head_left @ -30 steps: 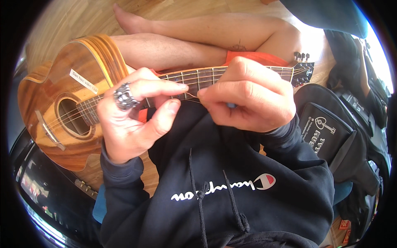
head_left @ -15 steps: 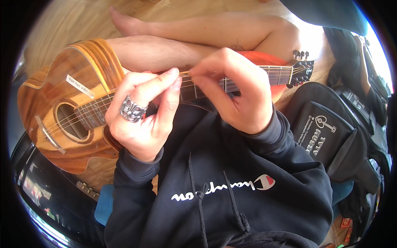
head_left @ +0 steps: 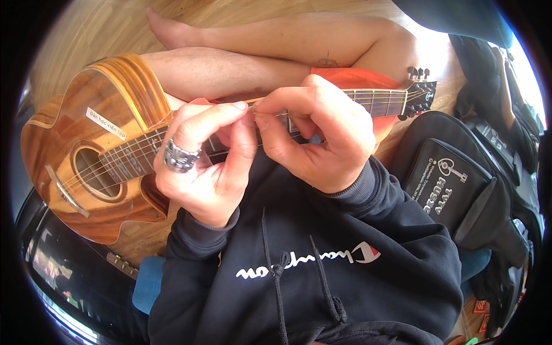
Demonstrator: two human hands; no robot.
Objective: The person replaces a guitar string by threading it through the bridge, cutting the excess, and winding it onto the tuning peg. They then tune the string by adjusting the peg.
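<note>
My left hand (head_left: pixel 206 160), with a broad silver ring, is closed in a pinch in front of the guitar neck. My right hand (head_left: pixel 322 135) faces it, thumb and fingers pinched too. Their fingertips nearly meet; whatever lies between them is too small to name. Below them, across my lap, lies a brown wooden acoustic guitar (head_left: pixel 60 144), its body to the left and its black headstock (head_left: pixel 422 99) to the right. Several strings run over the sound hole (head_left: pixel 95 172). My hands hide the middle of the neck.
A black padded bag (head_left: pixel 454 172) with white print lies at the right. My bare crossed legs (head_left: pixel 230 72) stretch beyond the guitar on a wooden floor (head_left: pixel 109 40). A shiny black surface (head_left: pixel 63 259) is at the lower left, beside a blue cushion-like piece (head_left: pixel 149 284).
My left hand has shifted right and slightly down. The right hand has turned, its fingers curling more, and the fingertips of both hands are closer. The guitar body has moved slightly left.
</note>
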